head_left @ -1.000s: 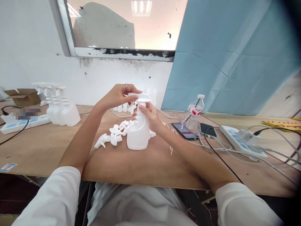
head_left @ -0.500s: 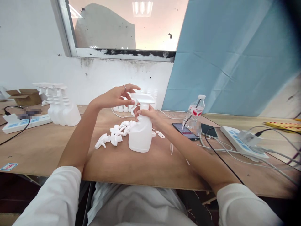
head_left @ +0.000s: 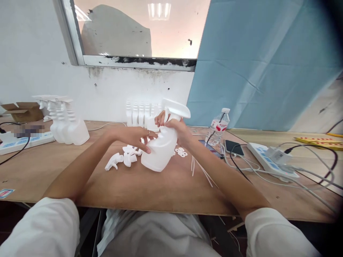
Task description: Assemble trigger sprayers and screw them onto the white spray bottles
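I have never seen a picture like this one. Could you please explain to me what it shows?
There is no robot here: a person works bare-handed, seen by a camera worn on the head. The right hand holds a tilted white spray bottle by its neck. The left hand is at its lower part; whether it touches is hard to tell. On the table lie loose spray heads, ring-like pieces and thin rods. Bottles with heads stand at left; more white bottles stand behind.

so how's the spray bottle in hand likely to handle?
Probably light: the translucent spray bottle shows no liquid. Likely fairly stiff: no dent shows near the right hand. Standing, could tip: its spray head juts past the neck.
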The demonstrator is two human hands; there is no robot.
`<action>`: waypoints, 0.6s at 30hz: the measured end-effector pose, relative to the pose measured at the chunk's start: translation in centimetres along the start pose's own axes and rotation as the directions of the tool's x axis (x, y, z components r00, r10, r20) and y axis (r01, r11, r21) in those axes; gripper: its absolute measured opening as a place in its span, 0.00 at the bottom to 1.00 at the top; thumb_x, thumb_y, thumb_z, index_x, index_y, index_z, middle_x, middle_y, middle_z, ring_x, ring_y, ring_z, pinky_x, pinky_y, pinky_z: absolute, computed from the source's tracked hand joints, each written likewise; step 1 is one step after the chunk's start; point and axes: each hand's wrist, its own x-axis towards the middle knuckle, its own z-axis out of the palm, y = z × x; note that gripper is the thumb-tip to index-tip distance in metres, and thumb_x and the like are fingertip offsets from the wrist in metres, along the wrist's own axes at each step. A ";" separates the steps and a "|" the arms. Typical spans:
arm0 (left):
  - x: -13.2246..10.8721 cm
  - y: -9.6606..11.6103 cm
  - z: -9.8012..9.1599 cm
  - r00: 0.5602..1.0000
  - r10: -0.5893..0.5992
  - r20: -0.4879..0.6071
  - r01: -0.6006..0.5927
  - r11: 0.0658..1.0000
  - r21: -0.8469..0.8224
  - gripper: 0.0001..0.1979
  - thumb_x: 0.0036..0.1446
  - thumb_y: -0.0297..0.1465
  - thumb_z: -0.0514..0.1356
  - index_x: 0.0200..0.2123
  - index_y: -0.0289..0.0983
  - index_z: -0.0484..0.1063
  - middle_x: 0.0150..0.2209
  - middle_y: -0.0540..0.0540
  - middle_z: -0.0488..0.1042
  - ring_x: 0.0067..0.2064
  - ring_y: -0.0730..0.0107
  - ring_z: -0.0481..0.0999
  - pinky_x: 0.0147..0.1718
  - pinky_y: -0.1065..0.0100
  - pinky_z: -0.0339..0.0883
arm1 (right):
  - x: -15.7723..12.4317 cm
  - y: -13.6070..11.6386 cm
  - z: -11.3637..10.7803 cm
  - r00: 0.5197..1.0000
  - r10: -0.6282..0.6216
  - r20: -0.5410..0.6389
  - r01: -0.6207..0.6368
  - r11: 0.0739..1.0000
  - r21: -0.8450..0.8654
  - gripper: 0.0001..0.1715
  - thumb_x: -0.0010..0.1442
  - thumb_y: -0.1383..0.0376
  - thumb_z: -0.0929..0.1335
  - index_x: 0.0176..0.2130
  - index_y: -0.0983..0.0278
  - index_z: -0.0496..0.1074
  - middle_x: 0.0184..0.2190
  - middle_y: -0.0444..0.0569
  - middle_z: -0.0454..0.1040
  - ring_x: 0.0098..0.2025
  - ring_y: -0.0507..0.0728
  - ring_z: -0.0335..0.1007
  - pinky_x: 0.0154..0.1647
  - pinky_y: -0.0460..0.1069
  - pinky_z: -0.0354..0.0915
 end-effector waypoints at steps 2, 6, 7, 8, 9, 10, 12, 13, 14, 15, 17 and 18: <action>-0.2 1.1 1.5 0.984 0.058 -0.170 -0.054 0.998 0.028 0.27 0.55 0.46 0.61 0.55 0.42 0.68 0.49 0.47 0.74 0.44 0.66 0.74 0.39 0.72 0.65 | 0.1 -0.7 0.0 0.999 -0.044 -0.017 0.044 0.999 -0.003 0.05 0.46 0.67 0.66 0.29 0.63 0.71 0.32 0.46 0.70 0.39 0.56 0.67 0.41 0.51 0.67; -1.6 -0.4 3.2 0.906 -0.006 -0.424 0.015 1.000 0.016 0.25 0.56 0.47 0.60 0.53 0.41 0.70 0.46 0.47 0.76 0.38 0.68 0.74 0.36 0.71 0.66 | -0.5 -1.8 0.0 1.000 0.029 -0.009 -0.030 0.992 -0.120 0.22 0.53 0.62 0.69 0.49 0.58 0.70 0.50 0.49 0.69 0.49 0.59 0.68 0.46 0.54 0.68; -2.2 -1.6 3.3 0.869 -0.061 -0.492 0.069 0.998 -0.002 0.27 0.55 0.48 0.61 0.54 0.41 0.70 0.47 0.47 0.76 0.38 0.67 0.74 0.36 0.71 0.66 | -0.8 -1.8 -0.3 0.999 0.039 -0.007 -0.040 0.984 -0.173 0.25 0.54 0.60 0.69 0.52 0.57 0.68 0.53 0.50 0.67 0.50 0.59 0.67 0.48 0.55 0.68; -2.8 -3.1 3.3 0.812 -0.120 -0.571 0.133 0.991 -0.020 0.28 0.55 0.48 0.61 0.55 0.41 0.69 0.49 0.46 0.75 0.38 0.66 0.75 0.36 0.70 0.66 | -1.2 -1.7 -0.7 0.999 0.054 -0.008 -0.054 0.970 -0.238 0.28 0.55 0.59 0.69 0.55 0.55 0.65 0.56 0.50 0.65 0.52 0.59 0.67 0.49 0.56 0.68; -3.6 -4.8 3.2 0.748 -0.177 -0.639 0.206 0.978 -0.030 0.27 0.55 0.48 0.60 0.54 0.41 0.70 0.50 0.45 0.74 0.39 0.65 0.75 0.36 0.69 0.66 | -1.7 -1.5 -1.2 0.998 0.069 -0.014 -0.070 0.948 -0.310 0.30 0.56 0.58 0.69 0.57 0.54 0.63 0.58 0.51 0.63 0.53 0.59 0.67 0.50 0.56 0.68; -4.3 -6.6 3.0 0.687 -0.233 -0.688 0.289 0.957 -0.036 0.27 0.55 0.48 0.60 0.54 0.40 0.70 0.51 0.45 0.74 0.39 0.64 0.75 0.38 0.68 0.66 | -2.3 -1.2 -1.9 0.996 0.088 -0.024 -0.090 0.918 -0.386 0.31 0.57 0.58 0.69 0.58 0.54 0.62 0.60 0.51 0.60 0.53 0.59 0.67 0.50 0.56 0.68; -6.1 -10.2 2.9 0.538 -0.365 -0.760 0.492 0.868 -0.069 0.28 0.54 0.47 0.61 0.54 0.37 0.69 0.47 0.43 0.76 0.39 0.62 0.75 0.40 0.67 0.65 | -3.6 -0.3 -3.6 0.990 0.128 -0.062 -0.142 0.845 -0.516 0.34 0.57 0.58 0.69 0.60 0.54 0.59 0.61 0.53 0.59 0.53 0.59 0.67 0.47 0.55 0.70; -7.0 -11.9 2.9 0.474 -0.436 -0.765 0.587 0.804 -0.094 0.29 0.54 0.47 0.61 0.53 0.35 0.68 0.43 0.42 0.76 0.39 0.60 0.74 0.40 0.66 0.65 | -4.3 0.2 -4.5 0.985 0.144 -0.094 -0.172 0.813 -0.556 0.34 0.57 0.58 0.69 0.60 0.56 0.59 0.60 0.54 0.61 0.52 0.59 0.68 0.45 0.55 0.71; -7.9 -13.4 3.0 0.430 -0.488 -0.760 0.655 0.748 -0.110 0.29 0.55 0.47 0.61 0.52 0.33 0.67 0.42 0.42 0.76 0.40 0.59 0.74 0.40 0.66 0.65 | -5.0 0.7 -5.5 0.979 0.164 -0.123 -0.205 0.784 -0.586 0.33 0.56 0.58 0.69 0.60 0.57 0.60 0.59 0.55 0.63 0.50 0.59 0.69 0.42 0.54 0.72; -8.8 -14.7 3.1 0.403 -0.521 -0.753 0.700 0.705 -0.113 0.28 0.56 0.46 0.60 0.52 0.31 0.66 0.44 0.41 0.75 0.42 0.58 0.73 0.42 0.65 0.64 | -5.6 1.2 -6.4 0.975 0.169 -0.146 -0.223 0.759 -0.611 0.32 0.57 0.58 0.68 0.59 0.58 0.61 0.57 0.55 0.65 0.48 0.59 0.71 0.40 0.53 0.72; -10.3 -16.9 3.5 0.319 -0.598 -0.735 0.780 0.607 -0.155 0.27 0.56 0.45 0.60 0.51 0.30 0.64 0.46 0.40 0.74 0.46 0.57 0.71 0.44 0.64 0.63 | -6.9 2.3 -8.0 0.968 0.167 -0.186 -0.250 0.694 -0.675 0.27 0.57 0.58 0.67 0.55 0.60 0.65 0.53 0.54 0.70 0.41 0.56 0.74 0.37 0.51 0.71; -10.9 -17.7 3.7 0.277 -0.628 -0.727 0.807 0.563 -0.180 0.26 0.56 0.44 0.60 0.50 0.30 0.64 0.46 0.40 0.73 0.47 0.56 0.71 0.44 0.63 0.63 | -7.4 2.8 -8.8 0.961 0.185 -0.205 -0.276 0.646 -0.711 0.24 0.58 0.59 0.67 0.53 0.61 0.67 0.48 0.52 0.74 0.37 0.56 0.74 0.35 0.50 0.70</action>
